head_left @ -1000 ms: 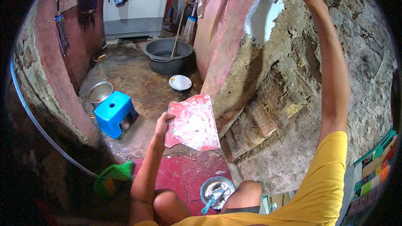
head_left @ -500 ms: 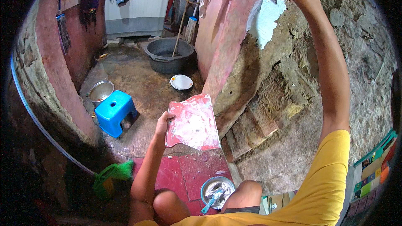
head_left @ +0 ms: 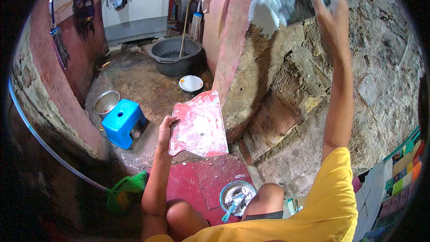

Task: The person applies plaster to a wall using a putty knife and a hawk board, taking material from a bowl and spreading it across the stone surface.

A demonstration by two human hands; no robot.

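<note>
My left hand [head_left: 166, 127] grips the left edge of a flat red board [head_left: 197, 130] smeared with white paste. My right hand [head_left: 330, 15] is raised at upper right, closed on a grey paste-coated scraper blade [head_left: 299, 4], which is blurred, beside a white patch [head_left: 264, 27] on the crumbling wall [head_left: 376, 62]. Whether the blade touches the wall I cannot tell. Between my knees, on red floor tiles [head_left: 188, 183], stands a round container of white paste [head_left: 238, 192] with a blue-handled tool [head_left: 232, 207] resting in it.
Ahead on the wet floor are a blue stool [head_left: 120, 125], a steel bowl [head_left: 103, 103], a white plate [head_left: 191, 82] and a large black tub [head_left: 168, 62] with a pole in it. A green broom head [head_left: 125, 192] lies lower left. Mops hang by the side walls.
My right hand and the scraper have come lower, and more of the blade shows, now blurred. The board in my left hand sits slightly left and higher in the picture.
</note>
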